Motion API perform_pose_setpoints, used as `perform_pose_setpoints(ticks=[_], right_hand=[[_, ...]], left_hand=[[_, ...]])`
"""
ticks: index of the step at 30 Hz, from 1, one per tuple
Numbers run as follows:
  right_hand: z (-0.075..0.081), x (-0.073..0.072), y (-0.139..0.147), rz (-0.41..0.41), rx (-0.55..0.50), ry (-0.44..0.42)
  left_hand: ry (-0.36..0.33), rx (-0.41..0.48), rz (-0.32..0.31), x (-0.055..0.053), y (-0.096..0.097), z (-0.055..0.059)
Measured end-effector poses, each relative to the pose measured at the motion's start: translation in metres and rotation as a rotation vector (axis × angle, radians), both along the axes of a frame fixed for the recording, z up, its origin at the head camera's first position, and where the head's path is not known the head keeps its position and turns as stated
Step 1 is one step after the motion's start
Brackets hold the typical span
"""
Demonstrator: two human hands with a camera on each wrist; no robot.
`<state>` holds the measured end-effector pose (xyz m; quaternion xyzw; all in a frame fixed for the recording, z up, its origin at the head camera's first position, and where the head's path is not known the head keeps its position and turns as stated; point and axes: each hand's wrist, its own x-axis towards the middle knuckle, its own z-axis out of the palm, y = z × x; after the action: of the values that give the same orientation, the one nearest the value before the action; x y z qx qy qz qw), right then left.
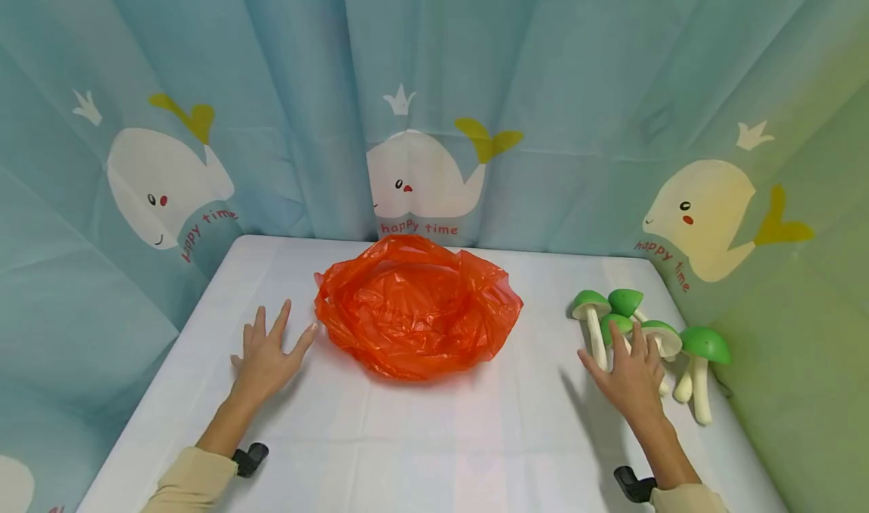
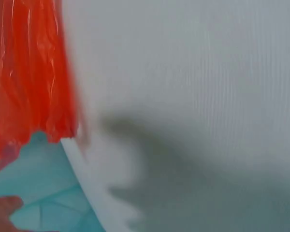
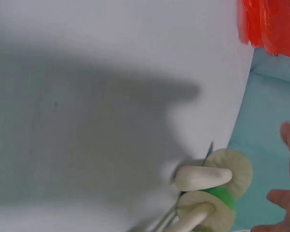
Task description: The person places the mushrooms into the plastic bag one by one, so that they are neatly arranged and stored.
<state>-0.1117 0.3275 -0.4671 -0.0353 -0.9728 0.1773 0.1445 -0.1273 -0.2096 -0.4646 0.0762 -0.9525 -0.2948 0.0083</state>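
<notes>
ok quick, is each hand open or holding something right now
Left hand: open, fingers spread beside the red-orange plastic bag, holding nothing.
Right hand: open at the green-capped mushrooms, gripping none; contact cannot be told.

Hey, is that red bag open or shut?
Open: the bag is spread wide at the top, and the head view looks into it.
</notes>
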Motion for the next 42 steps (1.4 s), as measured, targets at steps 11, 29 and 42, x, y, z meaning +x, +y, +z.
perform_pose_setpoints(ticks=[11,29,42], right_hand=[[-0.011,-0.004,-0.002,-0.057,-0.194,0.106],[-0.020,-0.003,0.003,-0.066,-0.196,-0.027],[-0.030,-0.001,0.013,-0.105,-0.243,-0.139]], left_hand=[[0.154,0.285,0.120,-0.001,0.022,-0.005],[0.162,0.443,0.195,-0.006,0.060,-0.012],[0.165,0.512,0.177,-0.013,0.066,-0.018]])
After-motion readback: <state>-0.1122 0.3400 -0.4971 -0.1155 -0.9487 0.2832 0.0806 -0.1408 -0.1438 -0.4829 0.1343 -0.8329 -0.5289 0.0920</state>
